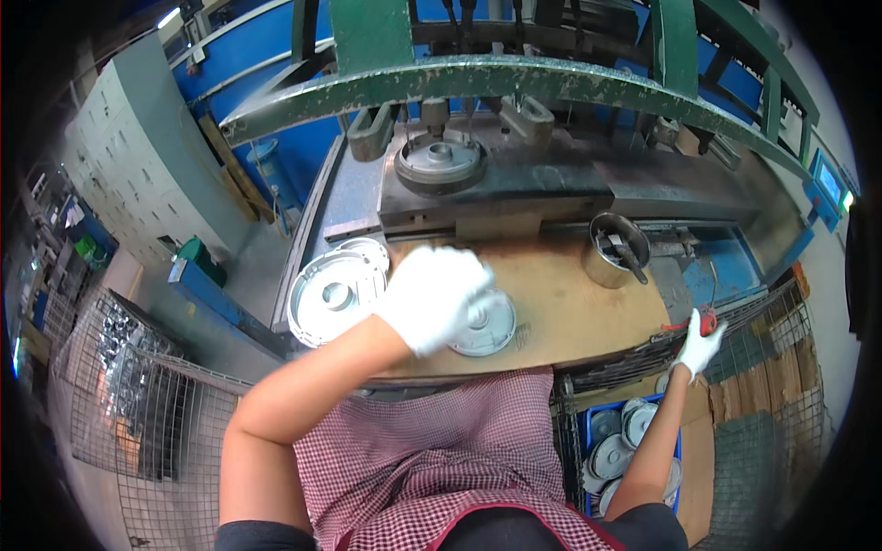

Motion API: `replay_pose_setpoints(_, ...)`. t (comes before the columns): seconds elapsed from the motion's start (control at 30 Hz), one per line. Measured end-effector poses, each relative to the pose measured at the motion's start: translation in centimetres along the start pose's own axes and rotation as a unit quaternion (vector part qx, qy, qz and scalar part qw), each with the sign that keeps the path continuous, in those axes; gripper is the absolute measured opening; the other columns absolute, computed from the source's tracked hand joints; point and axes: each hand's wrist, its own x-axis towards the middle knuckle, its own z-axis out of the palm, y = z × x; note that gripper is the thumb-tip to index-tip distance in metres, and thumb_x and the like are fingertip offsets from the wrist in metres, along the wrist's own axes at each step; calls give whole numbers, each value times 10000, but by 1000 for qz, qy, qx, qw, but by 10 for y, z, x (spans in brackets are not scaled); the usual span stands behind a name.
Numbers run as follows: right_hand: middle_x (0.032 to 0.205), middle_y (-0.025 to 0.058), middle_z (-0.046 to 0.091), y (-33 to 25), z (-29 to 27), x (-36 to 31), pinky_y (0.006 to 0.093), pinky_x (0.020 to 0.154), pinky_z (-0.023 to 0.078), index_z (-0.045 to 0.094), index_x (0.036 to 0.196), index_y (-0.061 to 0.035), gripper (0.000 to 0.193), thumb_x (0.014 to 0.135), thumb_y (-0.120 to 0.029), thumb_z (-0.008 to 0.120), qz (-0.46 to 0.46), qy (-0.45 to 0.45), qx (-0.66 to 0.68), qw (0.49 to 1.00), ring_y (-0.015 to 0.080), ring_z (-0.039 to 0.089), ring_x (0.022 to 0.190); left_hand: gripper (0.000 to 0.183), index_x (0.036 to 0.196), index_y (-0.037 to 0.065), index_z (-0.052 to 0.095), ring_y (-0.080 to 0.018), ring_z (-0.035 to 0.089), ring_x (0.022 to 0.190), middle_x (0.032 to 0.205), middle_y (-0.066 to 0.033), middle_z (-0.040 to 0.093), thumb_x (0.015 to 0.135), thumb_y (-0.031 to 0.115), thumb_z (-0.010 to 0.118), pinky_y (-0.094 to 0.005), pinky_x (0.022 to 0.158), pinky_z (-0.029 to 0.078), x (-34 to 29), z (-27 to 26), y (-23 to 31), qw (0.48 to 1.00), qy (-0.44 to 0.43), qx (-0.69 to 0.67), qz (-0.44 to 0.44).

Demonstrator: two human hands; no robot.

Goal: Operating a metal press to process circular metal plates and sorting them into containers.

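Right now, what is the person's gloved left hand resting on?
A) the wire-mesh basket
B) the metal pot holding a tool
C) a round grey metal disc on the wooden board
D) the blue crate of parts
C: the left hand covers a round grey metal disc lying on the wooden board, while the metal pot stands apart to its right.

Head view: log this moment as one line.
left hand: on round metal casting | right hand: gripping red handle | casting stack on wooden bench

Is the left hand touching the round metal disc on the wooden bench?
Touching. The head view shows the gloved left hand lying over the round metal disc, covering its left part with no gap between them.
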Motion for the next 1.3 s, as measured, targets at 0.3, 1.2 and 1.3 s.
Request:
replay_pose_setpoints(0.3,999,162,664,-34,-41,20,360,774,489,614,1067,1,571,775,-478,719,56,-98,15,993,243,623,908,654,1341,32,441,-403,650,865,1226,-274,556,874,468,581,-439,758,528,-86,74,63,967,-80,-89,-225)
replay_pose_setpoints(1.2,1095,236,635,-224,-68,-146,423,894,467,616,1164,-41,668,833,-613,517,-349,-669,-251,606,386,607,1011,512,1114,75,555,-371,659,829,1244,-220,491,811,472,664,-462,712,533,-92,126,37,945,-88,-97,-300)
replay_pose_setpoints(1.3,1103,219,637,-210,-84,-114,413,893,470,623,1158,-55,643,846,-606,511,-351,-635,-274,631,381,606,1010,513,1106,73,555,-361,660,831,1229,-212,515,803,470,674,-460,705,531,-93,129,39,945,-79,-92,-303)
